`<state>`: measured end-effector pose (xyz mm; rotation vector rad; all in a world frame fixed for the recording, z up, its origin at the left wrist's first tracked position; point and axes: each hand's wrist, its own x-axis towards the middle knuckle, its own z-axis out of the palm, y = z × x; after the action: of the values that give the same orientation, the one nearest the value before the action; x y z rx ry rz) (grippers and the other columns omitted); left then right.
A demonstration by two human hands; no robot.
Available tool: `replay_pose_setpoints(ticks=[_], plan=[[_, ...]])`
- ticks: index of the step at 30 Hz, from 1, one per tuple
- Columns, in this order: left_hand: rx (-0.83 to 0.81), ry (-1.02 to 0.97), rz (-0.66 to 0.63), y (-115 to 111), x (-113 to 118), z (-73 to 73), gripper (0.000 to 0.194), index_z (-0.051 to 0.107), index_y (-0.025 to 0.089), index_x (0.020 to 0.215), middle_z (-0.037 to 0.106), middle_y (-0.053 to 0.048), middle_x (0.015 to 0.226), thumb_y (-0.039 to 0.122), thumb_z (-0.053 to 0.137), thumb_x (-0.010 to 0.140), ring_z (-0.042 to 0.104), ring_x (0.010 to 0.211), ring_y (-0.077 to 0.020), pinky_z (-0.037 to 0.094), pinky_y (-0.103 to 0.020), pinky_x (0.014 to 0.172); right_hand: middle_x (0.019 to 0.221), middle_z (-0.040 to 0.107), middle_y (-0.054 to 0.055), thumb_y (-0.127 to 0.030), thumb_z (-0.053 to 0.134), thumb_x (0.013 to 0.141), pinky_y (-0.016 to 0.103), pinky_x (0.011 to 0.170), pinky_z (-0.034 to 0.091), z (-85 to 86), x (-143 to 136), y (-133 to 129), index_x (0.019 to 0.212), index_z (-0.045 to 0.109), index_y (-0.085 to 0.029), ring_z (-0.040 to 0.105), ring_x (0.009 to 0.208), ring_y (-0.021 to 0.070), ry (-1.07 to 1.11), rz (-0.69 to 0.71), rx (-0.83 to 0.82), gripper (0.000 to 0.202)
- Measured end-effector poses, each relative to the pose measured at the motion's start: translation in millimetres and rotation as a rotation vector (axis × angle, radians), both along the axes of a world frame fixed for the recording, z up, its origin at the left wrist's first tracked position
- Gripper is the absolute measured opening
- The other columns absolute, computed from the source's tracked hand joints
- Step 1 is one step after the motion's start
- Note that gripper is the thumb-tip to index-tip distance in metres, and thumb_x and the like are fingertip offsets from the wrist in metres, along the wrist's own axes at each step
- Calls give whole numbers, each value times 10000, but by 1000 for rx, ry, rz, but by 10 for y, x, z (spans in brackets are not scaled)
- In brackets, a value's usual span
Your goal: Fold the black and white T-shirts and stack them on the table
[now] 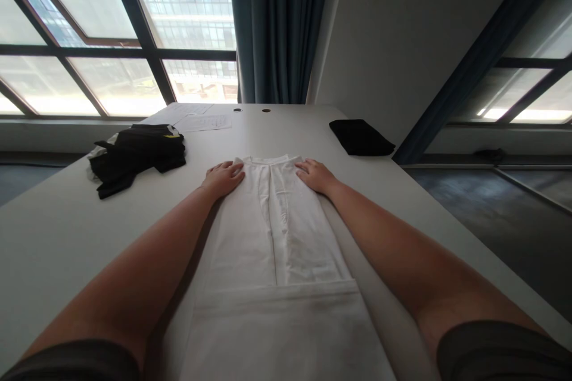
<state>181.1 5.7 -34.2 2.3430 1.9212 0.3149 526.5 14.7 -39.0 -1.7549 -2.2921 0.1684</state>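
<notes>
A white T-shirt (241, 232) lies lengthwise on the table, its neckline at the far end. Both sides are folded in, and their edges run close together down the middle. Across the near part lies a straight edge of fabric. My left hand (224, 178) rests on the shirt's far left corner, fingers stretched over the cloth. On the far right corner lies my right hand (316, 175), its fingers also laid out on the fabric. Both palms face down, so what is under them is hidden.
The white table (277, 131) carries a heap of black clothing (138, 155) at left and a folded black cloth (361, 137) at right. Paper sheets (205, 123) lie near the back. Beyond stand a blue curtain (277, 24) and windows (187, 6).
</notes>
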Motion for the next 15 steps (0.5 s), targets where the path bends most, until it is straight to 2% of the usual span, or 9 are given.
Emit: replay_pose_setpoints(ticks=[4, 7, 10, 12, 15], plan=[[32, 9, 33, 144, 14, -46, 579, 578, 242, 1540, 504, -113, 1645, 497, 389, 1055, 428, 1531, -317, 337, -495, 1236, 1697, 414, 147, -413, 474, 1072, 619, 1272, 243, 3, -32, 147, 1592, 528, -180, 349, 1572, 368, -8, -23, -38, 572], [56, -8, 38, 183, -32, -101, 554, 594, 240, 1518, 549, -97, 1611, 457, 415, 1041, 477, 1502, -305, 374, -463, 1228, 1683, 438, 124, -398, 494, 1056, 597, 1276, 260, -15, -11, 155, 1574, 558, -191, 352, 1577, 371, 13, -23, -24, 561], [100, -108, 14, 233, -89, -146, 542, 623, 224, 1483, 583, -95, 1577, 399, 499, 985, 546, 1441, -300, 405, -415, 1219, 1576, 583, 111, -352, 600, 991, 480, 1257, 351, -29, 28, 144, 1475, 666, -197, 461, 1523, 336, 107, -38, 21, 513], [154, -233, -47, 266, -127, -171, 578, 622, 191, 1481, 577, -114, 1577, 345, 547, 929, 574, 1406, -301, 421, -414, 1217, 1474, 677, 117, -299, 662, 939, 400, 1199, 434, -32, 54, 131, 1416, 713, -176, 588, 1419, 305, 263, -43, 58, 495], [222, -486, -108, 287, -172, -203, 609, 623, 190, 1470, 605, -129, 1536, 315, 586, 875, 623, 1332, -298, 508, -446, 1136, 1249, 795, 114, -280, 696, 907, 398, 1067, 551, -24, 81, 96, 1384, 730, -163, 754, 1139, 267, 595, -76, 106, 492]])
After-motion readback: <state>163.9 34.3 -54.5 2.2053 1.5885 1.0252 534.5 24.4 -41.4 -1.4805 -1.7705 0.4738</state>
